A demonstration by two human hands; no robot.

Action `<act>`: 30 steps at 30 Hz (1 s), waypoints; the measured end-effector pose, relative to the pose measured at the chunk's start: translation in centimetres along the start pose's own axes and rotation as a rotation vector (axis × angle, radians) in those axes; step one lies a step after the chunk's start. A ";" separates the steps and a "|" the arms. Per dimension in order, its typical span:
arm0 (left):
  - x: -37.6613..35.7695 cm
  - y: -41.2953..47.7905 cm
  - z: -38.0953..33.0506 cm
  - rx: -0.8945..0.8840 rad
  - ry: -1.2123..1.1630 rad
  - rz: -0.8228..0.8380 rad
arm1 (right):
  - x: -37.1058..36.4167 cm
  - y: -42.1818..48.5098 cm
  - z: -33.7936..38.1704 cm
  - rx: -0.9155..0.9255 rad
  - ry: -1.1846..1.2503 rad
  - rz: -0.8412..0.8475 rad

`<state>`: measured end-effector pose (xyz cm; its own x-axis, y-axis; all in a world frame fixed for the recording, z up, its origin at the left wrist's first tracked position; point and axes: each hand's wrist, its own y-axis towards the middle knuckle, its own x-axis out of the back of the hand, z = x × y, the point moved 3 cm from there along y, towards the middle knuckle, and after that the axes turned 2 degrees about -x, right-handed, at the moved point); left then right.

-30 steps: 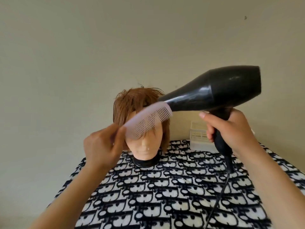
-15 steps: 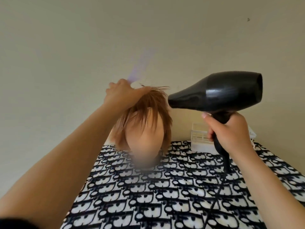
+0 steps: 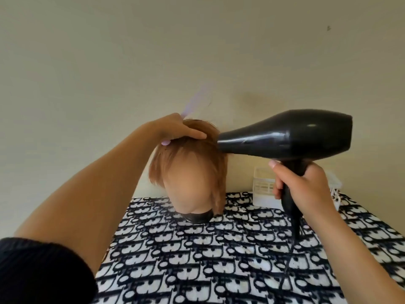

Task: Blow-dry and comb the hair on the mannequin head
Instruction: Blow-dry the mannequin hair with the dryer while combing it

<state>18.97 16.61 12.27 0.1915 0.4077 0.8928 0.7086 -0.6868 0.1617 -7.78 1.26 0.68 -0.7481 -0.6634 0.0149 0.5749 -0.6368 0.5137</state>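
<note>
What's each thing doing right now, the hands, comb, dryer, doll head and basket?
Ginger-haired mannequin head: standing upright.
Pale lilac plastic comb: blurred, sticking up above the hair.
Left hand: on the hair, gripping the comb.
Black plastic hair dryer: held up, nozzle at the hair.
Right hand: gripping the dryer's handle.
White slotted plastic basket: upright behind the right hand.

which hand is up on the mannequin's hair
The left hand, resting on the hair and holding the comb; the right hand grips the black hair dryer instead.
</note>
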 end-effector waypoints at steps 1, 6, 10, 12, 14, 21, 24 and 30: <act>0.1 0.0 0.2 -0.028 -0.024 0.037 | -0.2 0.0 -0.4 0.006 -0.021 -0.006; -0.2 0.4 0.5 0.042 -0.183 0.039 | -1.0 -0.9 -3.0 0.004 0.002 -0.068; -2.1 0.2 -0.5 0.172 0.114 -0.245 | -1.6 -1.6 -4.9 0.015 0.030 -0.144; -2.7 0.0 -0.7 0.129 0.152 -0.319 | -2.0 -1.8 -5.5 0.005 0.037 -0.160; -2.3 0.2 -0.2 0.032 0.116 -0.306 | -2.3 -2.0 -6.2 -0.002 0.047 -0.145; -0.8 -0.5 2.1 -0.189 -0.157 -0.132 | -3.0 -2.6 -6.6 0.092 -0.087 -0.173; -1.0 -1.0 2.4 -0.246 -0.231 -0.127 | -3.2 -2.9 -6.4 0.095 -0.048 -0.152; -2.0 -1.6 2.7 -0.066 -0.017 -0.249 | -2.4 -3.1 -7.4 0.075 -0.107 -0.135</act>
<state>19.28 18.50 9.12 0.0280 0.5789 0.8149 0.6893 -0.6015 0.4037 -5.30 1.89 -7.29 -0.8502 -0.5255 0.0304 0.4433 -0.6838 0.5796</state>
